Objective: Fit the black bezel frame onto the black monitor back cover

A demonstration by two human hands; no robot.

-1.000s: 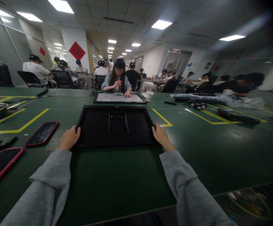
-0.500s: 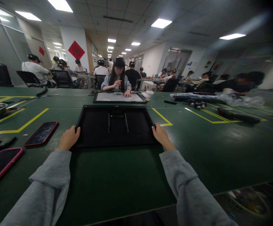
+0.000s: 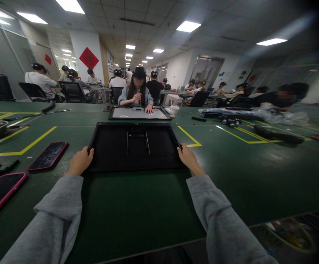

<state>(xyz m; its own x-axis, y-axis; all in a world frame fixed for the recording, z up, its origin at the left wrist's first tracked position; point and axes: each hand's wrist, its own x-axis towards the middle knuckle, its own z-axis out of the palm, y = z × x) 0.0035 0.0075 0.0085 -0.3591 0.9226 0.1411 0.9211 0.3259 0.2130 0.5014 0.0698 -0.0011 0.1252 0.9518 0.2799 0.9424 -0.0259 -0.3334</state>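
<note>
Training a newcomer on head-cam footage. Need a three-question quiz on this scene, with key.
1. True or false: the left hand and the right hand grip opposite sides of the black panel.
2. Multiple choice: what lies on the green table to the left of the panel, as the wearer sees it?
A) a sheet of clear plastic wrap
B) two phones with reddish edges
C) a basket
3. Count: how many thin silver bars stand out against the panel's dark face?

Key: 1 true; 2 B; 3 two.
</note>
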